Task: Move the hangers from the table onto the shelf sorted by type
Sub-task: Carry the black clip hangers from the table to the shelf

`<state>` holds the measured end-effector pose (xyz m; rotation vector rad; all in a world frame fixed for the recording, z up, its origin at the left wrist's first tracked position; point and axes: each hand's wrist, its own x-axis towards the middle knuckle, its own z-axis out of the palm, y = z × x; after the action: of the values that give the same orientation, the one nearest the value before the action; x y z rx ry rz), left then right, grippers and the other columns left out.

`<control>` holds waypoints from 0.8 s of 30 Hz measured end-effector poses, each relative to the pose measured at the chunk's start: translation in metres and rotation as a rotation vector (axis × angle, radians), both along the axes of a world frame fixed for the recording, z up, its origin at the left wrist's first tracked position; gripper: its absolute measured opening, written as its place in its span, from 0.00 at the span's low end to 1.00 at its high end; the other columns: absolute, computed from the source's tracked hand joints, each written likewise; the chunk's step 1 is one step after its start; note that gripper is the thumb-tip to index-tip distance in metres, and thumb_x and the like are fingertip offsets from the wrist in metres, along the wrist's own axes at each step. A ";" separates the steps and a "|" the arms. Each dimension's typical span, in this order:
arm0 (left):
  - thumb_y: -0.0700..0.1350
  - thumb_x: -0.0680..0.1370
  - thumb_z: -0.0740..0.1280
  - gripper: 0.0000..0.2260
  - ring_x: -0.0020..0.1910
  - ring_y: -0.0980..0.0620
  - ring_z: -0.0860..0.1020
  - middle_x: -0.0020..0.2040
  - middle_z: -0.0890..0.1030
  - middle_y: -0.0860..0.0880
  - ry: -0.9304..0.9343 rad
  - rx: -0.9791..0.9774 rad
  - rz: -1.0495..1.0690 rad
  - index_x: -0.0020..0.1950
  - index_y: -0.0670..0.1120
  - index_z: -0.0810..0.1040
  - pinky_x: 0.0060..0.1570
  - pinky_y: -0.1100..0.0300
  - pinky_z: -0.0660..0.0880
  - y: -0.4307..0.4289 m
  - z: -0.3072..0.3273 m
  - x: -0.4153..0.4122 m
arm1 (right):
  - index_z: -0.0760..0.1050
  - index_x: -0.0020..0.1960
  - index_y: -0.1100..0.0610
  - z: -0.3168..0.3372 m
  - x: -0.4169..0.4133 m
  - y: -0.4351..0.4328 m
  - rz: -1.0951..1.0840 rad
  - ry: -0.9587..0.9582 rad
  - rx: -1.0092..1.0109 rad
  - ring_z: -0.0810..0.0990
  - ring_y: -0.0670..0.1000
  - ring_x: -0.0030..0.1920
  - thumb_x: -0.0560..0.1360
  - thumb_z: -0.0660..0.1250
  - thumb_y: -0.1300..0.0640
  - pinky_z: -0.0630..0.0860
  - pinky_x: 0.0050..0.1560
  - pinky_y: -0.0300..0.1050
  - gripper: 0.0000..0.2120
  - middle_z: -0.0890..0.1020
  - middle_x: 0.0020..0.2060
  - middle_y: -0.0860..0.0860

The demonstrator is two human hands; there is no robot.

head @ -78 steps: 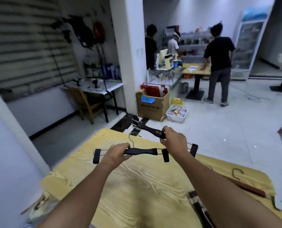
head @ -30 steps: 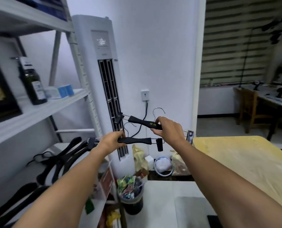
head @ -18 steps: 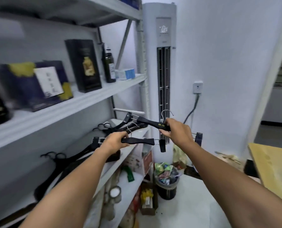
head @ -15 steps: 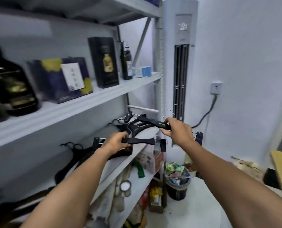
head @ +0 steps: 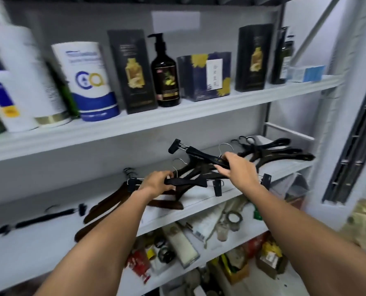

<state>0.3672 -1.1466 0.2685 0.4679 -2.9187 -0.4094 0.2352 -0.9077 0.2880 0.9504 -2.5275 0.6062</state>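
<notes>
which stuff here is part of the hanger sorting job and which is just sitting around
Part of the job:
left hand holding a black clip hanger
right hand holding a second clip hanger
hanger shelf
black hangers at its right end
brown wooden hangers
clip hanger already on the shelf

Just lying about:
pump bottle
dark boxes
white tub
clutter on the lower shelf
</notes>
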 end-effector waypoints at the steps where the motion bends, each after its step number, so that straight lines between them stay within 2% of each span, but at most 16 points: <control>1: 0.51 0.74 0.71 0.11 0.45 0.48 0.76 0.46 0.80 0.51 -0.004 0.008 0.037 0.53 0.50 0.75 0.41 0.57 0.70 -0.005 -0.003 0.016 | 0.72 0.51 0.53 -0.003 0.009 -0.010 0.033 0.000 0.013 0.81 0.55 0.46 0.76 0.62 0.40 0.69 0.36 0.46 0.16 0.80 0.45 0.48; 4: 0.49 0.73 0.71 0.12 0.47 0.49 0.77 0.51 0.81 0.50 0.021 0.087 0.133 0.54 0.49 0.76 0.45 0.57 0.72 -0.019 -0.011 0.062 | 0.72 0.52 0.53 -0.012 0.036 -0.042 0.128 -0.008 0.024 0.81 0.56 0.47 0.76 0.63 0.40 0.68 0.36 0.46 0.16 0.81 0.46 0.49; 8: 0.49 0.73 0.72 0.12 0.47 0.50 0.78 0.50 0.81 0.52 0.030 0.087 0.235 0.55 0.49 0.76 0.46 0.57 0.75 -0.038 -0.015 0.123 | 0.70 0.50 0.53 -0.017 0.074 -0.078 0.238 -0.008 0.042 0.81 0.56 0.47 0.77 0.62 0.40 0.67 0.36 0.45 0.16 0.81 0.46 0.50; 14: 0.51 0.73 0.71 0.08 0.38 0.53 0.75 0.41 0.79 0.53 0.066 0.047 0.331 0.49 0.51 0.76 0.34 0.60 0.67 -0.067 -0.010 0.181 | 0.72 0.55 0.55 -0.014 0.117 -0.125 0.314 0.063 0.076 0.81 0.54 0.49 0.77 0.61 0.38 0.71 0.38 0.46 0.20 0.81 0.50 0.50; 18: 0.50 0.74 0.71 0.10 0.44 0.48 0.76 0.45 0.80 0.49 0.048 0.033 0.363 0.52 0.51 0.76 0.40 0.56 0.71 -0.092 -0.008 0.206 | 0.73 0.54 0.55 -0.012 0.143 -0.158 0.336 0.048 0.067 0.82 0.55 0.48 0.76 0.61 0.38 0.76 0.41 0.47 0.21 0.82 0.48 0.51; 20: 0.50 0.73 0.71 0.10 0.46 0.47 0.77 0.47 0.81 0.49 0.040 0.053 0.376 0.52 0.51 0.75 0.45 0.54 0.73 -0.107 -0.009 0.218 | 0.73 0.54 0.55 -0.013 0.154 -0.173 0.339 0.039 0.064 0.82 0.56 0.48 0.76 0.61 0.38 0.75 0.40 0.46 0.21 0.82 0.47 0.51; 24: 0.49 0.73 0.72 0.11 0.45 0.50 0.77 0.47 0.82 0.50 0.058 0.064 0.363 0.52 0.49 0.76 0.42 0.57 0.71 -0.141 -0.016 0.247 | 0.73 0.56 0.55 -0.016 0.179 -0.204 0.353 0.034 0.066 0.81 0.55 0.47 0.77 0.61 0.39 0.71 0.37 0.44 0.20 0.82 0.49 0.52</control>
<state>0.6142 -1.2876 0.2528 0.9555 -2.6900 -0.4534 0.4137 -1.1113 0.2720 1.4349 -2.3784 0.6008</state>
